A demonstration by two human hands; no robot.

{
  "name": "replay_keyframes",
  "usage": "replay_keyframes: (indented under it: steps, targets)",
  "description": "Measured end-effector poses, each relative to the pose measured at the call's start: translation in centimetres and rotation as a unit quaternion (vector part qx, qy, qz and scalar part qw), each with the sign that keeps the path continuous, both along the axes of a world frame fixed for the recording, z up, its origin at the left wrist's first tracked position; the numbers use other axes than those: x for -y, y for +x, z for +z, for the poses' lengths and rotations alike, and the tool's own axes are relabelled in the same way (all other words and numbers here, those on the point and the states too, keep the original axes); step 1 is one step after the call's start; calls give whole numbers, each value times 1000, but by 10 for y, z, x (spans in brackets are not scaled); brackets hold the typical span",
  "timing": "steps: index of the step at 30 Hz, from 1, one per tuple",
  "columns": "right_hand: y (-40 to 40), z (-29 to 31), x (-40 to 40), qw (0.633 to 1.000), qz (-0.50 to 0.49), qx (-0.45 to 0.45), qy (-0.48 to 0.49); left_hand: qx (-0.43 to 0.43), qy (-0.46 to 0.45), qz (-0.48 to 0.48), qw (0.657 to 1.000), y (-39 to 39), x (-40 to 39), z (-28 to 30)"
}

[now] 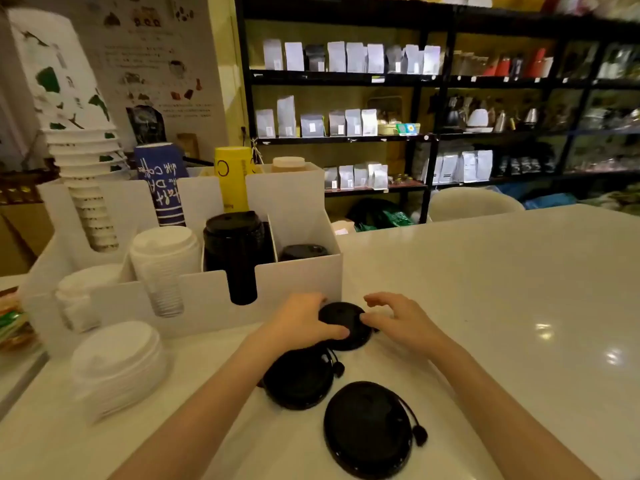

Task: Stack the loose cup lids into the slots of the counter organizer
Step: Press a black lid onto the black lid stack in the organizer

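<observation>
Three loose black cup lids lie on the white counter. The far lid (346,323) sits just in front of the white counter organizer (294,277). My left hand (304,320) grips this lid's left edge, thumb laid on its top. My right hand (398,317) touches its right edge with fingers spread. Nearer me lie a middle black lid (298,377) and a near black lid (369,427), each with a tethered plug. The organizer's slots hold a tall black lid stack (233,251), a low black lid stack (304,252) and white lid stacks (164,261).
A loose stack of white lids (119,365) stands on the counter at the left. Paper cup stacks (83,161) rise from the organizer's back slots. Bare white counter (502,306) stretches to the right. Dark shelves with bags (346,98) line the back wall.
</observation>
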State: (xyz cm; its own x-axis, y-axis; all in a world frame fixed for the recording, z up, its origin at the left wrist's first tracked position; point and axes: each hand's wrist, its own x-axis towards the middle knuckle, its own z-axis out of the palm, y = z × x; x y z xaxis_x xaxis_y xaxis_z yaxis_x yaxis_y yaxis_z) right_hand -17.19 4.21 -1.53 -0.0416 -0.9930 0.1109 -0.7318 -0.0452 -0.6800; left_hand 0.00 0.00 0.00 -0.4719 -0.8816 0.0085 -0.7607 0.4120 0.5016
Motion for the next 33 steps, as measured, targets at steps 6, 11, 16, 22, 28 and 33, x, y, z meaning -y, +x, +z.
replay_keyframes:
  steps: [6, 11, 16, 22, 28, 33]
  targets:
    - [7, -4, 0, 999, 35, 3, -6, 22, 9, -18, 1000, 0, 4, -8]
    - [5, -3, 3, 997, -4, 56, -52, -70, -27, 14, 997, -1, -2, 7]
    - [13, 24, 2, 976, -23, 162, -141, -170, -117, 25, 978, 7, -14, 46]
    - [51, 68, 15, 960, 37, 196, -196, -250, -198, 67, 945, 42, -11, 81]
    - [99, 102, 53, 950, 55, 203, -232, -333, -247, 132, 900, 76, 4, 94]
    - [123, 111, 68, 935, 103, 293, -173, -360, -300, 191, 863, 94, 22, 90]
